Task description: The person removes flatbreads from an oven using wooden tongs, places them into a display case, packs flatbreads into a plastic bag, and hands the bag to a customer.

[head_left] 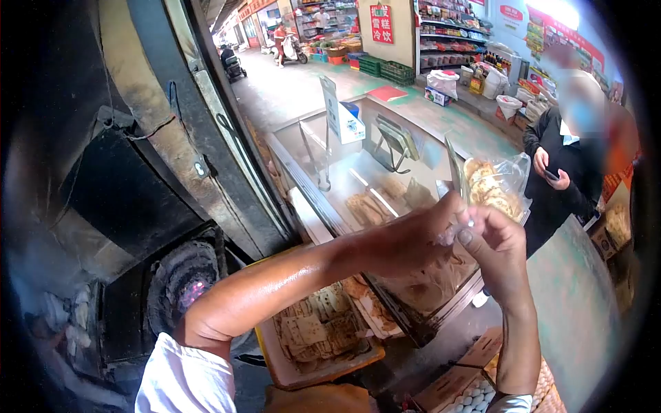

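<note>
My left hand [437, 237] reaches across from the left, its fingers closed and partly turned away from view. Close against it, my right hand [499, 248] pinches with thumb and forefinger. Between the fingertips shows a small whitish, see-through bit; I cannot make out what it is. Just beyond the hands, a clear plastic bag of round flatbreads [492, 187] rests at the right end of the glass display case [303, 148]. Whether my fingers hold part of that bag is not clear. Flat pieces of bread lie inside the case, below my forearm.
An orange-rimmed tray [375, 358] of square flatbreads stands below my left arm. A dark round oven mouth [182, 282] with glowing spots lies to the left. Cartons with eggs [475, 399] sit at lower right. A person with a phone [568, 158] stands across the case.
</note>
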`<state>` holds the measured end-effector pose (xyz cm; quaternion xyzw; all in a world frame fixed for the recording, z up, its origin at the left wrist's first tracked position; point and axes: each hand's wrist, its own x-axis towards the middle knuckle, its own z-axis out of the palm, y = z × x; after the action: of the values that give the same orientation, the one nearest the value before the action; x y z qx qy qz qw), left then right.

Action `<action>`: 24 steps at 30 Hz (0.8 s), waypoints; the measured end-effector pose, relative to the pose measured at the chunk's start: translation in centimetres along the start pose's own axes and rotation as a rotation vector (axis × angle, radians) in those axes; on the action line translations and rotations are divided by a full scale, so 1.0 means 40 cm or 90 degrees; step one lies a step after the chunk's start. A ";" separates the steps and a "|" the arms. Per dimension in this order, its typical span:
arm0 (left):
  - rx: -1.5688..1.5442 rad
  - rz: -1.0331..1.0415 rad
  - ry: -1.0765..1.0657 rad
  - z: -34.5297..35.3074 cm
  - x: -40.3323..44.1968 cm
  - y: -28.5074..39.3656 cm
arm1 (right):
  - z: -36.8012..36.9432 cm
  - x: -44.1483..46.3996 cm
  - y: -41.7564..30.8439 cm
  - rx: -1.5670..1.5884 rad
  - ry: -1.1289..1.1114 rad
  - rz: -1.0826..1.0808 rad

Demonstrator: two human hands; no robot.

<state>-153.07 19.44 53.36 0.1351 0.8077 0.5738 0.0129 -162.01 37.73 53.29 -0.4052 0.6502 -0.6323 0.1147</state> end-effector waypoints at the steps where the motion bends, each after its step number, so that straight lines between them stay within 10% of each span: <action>1: 0.097 0.114 0.047 0.005 0.008 -0.004 | -0.003 -0.005 0.005 0.000 0.000 -0.001; 3: 0.194 0.229 0.096 0.009 0.005 -0.016 | -0.003 -0.013 0.013 0.041 0.030 0.058; 7: -0.002 -0.050 -0.006 -0.041 -0.026 0.047 | 0.008 -0.031 0.020 -0.042 0.093 -0.016; 16: -0.341 -0.298 0.014 -0.046 -0.028 0.041 | 0.089 -0.123 0.025 -0.585 -0.043 -0.516; 20: -0.220 -0.241 0.030 -0.057 -0.027 0.049 | 0.096 -0.139 0.029 -0.530 -0.031 -0.422; 24: -0.077 -0.230 -0.119 -0.089 -0.018 0.051 | 0.075 -0.103 -0.015 -0.077 0.182 -0.041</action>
<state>-152.60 16.61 56.39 0.0396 0.7780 0.5946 0.1990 -157.13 38.38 51.82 -0.3380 0.6834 -0.6466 -0.0243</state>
